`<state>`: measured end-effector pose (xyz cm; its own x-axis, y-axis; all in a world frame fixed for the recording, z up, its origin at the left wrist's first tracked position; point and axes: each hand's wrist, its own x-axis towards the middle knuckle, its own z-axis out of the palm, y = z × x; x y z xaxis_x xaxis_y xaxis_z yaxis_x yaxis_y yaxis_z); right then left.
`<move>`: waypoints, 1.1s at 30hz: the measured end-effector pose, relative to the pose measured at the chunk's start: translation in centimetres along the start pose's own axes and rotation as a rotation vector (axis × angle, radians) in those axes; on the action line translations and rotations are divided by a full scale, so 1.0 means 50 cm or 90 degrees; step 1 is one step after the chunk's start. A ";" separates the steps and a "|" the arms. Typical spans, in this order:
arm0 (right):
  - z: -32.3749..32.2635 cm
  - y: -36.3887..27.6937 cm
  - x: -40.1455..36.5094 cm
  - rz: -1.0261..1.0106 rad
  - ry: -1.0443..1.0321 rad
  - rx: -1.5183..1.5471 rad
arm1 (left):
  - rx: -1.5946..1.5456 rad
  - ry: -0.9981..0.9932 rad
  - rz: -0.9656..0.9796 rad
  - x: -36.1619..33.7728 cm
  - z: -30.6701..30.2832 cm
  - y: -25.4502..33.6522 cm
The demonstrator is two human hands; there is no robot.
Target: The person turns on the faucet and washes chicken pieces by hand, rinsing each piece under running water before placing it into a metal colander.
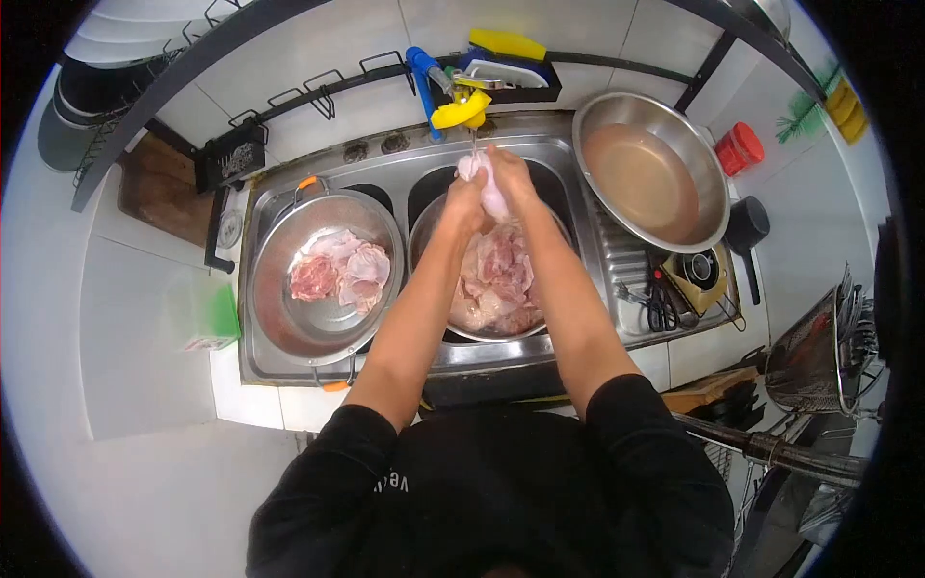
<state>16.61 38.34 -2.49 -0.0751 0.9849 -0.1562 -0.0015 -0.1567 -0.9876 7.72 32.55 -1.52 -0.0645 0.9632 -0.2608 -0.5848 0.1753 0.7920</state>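
Both my hands are closed around a pale piece of raw chicken (pixel 494 200) beneath the tap (pixel 472 112). My left hand (pixel 466 204) grips its left side, and my right hand (pixel 512 175) has the right side. A thin stream of water seems to run down onto the piece. Below my hands, a metal bowl (pixel 417 241) in the sink basin holds a pile of raw chicken pieces (pixel 499 275). To the left, a steel pan (pixel 275 289) with orange-tipped handles contains several more skin-on pieces (pixel 364 276).
A large steel basin (pixel 708 183) of cloudy water rests on the right drainboard. Near it are black scissors (pixel 660 306), a red cup (pixel 740 149) and a small black pan (pixel 746 226). A rack rail with yellow sponges (pixel 508 43) crosses behind the tap.
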 end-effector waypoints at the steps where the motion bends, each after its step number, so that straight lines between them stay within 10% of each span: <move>1: -0.009 -0.016 0.000 0.078 0.047 0.026 | -0.013 -0.055 -0.014 -0.010 -0.005 -0.002; 4: -0.023 -0.044 0.011 0.256 -0.016 0.215 | -0.048 -0.135 -0.042 -0.023 -0.012 0.004; 8: 0.009 -0.044 -0.064 0.026 -0.173 0.194 | -0.166 -0.117 0.001 -0.009 -0.031 0.046; 14: 0.002 0.032 0.032 -0.114 -0.004 -0.083 | -0.098 -0.133 -0.027 -0.021 -0.049 0.038; 18: -0.014 -0.062 -0.020 0.134 -0.081 0.237 | -0.067 -0.116 -0.037 -0.033 -0.040 0.039; 22: -0.024 -0.117 -0.058 0.083 -0.340 -0.139 | 0.232 0.158 -0.117 0.004 -0.030 0.075; 25: -0.042 -0.056 -0.008 -0.018 -0.253 -0.117 | 0.556 0.220 0.177 0.072 -0.034 0.039; 27: -0.056 -0.064 -0.019 0.053 0.049 0.044 | 0.626 0.196 0.377 0.094 -0.015 0.036; 30: -0.069 -0.076 -0.047 0.244 0.062 0.264 | 0.725 0.095 0.444 0.087 0.035 0.072; 33: -0.060 -0.009 -0.018 0.054 -0.206 0.312 | 0.755 0.011 0.549 0.091 0.047 0.077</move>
<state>19.65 37.76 -1.93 -0.3949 0.9070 -0.1463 -0.4373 -0.3256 -0.8383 7.06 38.07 1.63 -0.0568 0.8527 0.5194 0.6317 -0.3721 0.6801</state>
